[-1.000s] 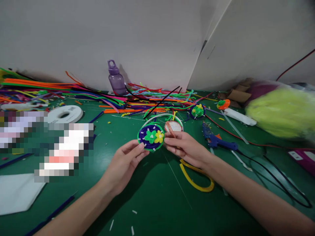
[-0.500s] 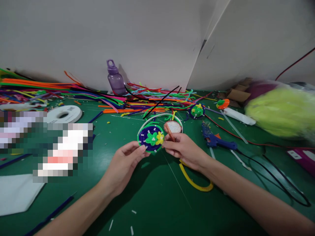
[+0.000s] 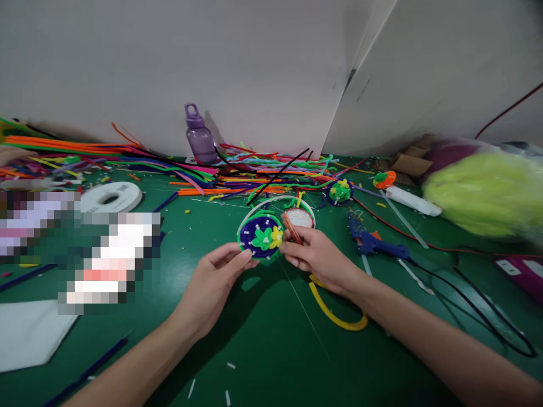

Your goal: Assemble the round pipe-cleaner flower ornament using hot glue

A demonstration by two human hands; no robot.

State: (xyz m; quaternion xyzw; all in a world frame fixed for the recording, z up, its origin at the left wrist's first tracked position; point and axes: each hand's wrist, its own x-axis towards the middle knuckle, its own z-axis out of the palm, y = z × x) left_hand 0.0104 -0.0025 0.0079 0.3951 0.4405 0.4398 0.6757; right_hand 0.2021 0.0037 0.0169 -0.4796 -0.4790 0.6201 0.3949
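Both of my hands hold a round pipe-cleaner disc (image 3: 261,236) above the green table: it is dark blue with a green rim, a green and a yellow flower, and small white beads. My left hand (image 3: 214,285) pinches its lower left edge. My right hand (image 3: 317,258) pinches its right edge and also holds a short brown stick (image 3: 292,228) between the fingers. A small white round container (image 3: 300,217) lies just behind the disc.
A heap of coloured pipe cleaners (image 3: 148,164) runs along the back wall beside a purple bottle (image 3: 198,135). A white tape roll (image 3: 111,196) lies left. A blue glue gun (image 3: 373,240), a second flower disc (image 3: 340,191), a yellow strip (image 3: 335,314) and yellow fluff (image 3: 487,192) lie right.
The disc has tilted slightly and dropped a little between my fingers. My right hand has shifted a bit to the left, closer to the disc. The rest is unmoved.
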